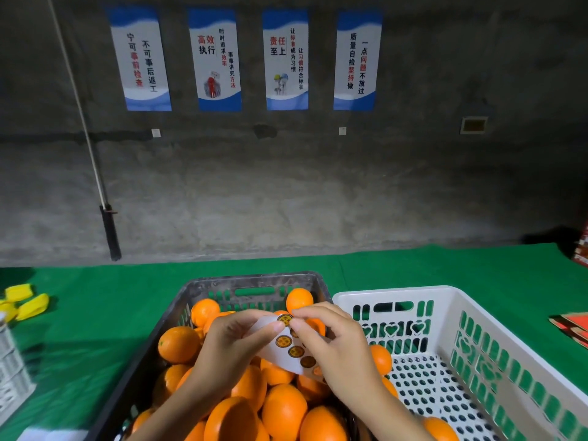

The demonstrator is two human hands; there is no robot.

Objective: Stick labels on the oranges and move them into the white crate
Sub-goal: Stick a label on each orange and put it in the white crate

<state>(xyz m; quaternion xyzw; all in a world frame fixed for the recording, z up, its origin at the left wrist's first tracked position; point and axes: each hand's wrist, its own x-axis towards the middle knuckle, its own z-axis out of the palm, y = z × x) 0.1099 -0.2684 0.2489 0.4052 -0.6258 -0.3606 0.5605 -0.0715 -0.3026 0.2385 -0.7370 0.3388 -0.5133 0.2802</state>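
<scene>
A black crate [254,278] holds several oranges [178,343]. Above it my left hand [232,342] grips a white backing strip [286,354] that carries a row of round gold labels. My right hand [331,338] pinches the top label [284,319] at the strip's upper end. The white crate [477,313] stands to the right, touching the black one. It contains a few oranges [380,359] along its left side, partly hidden by my right arm.
A green cloth [95,313] covers the table. Yellow plastic pieces [28,303] lie at the far left beside a white basket [12,370]. Red packaging [572,326] sits at the right edge. A grey wall with posters rises behind the table.
</scene>
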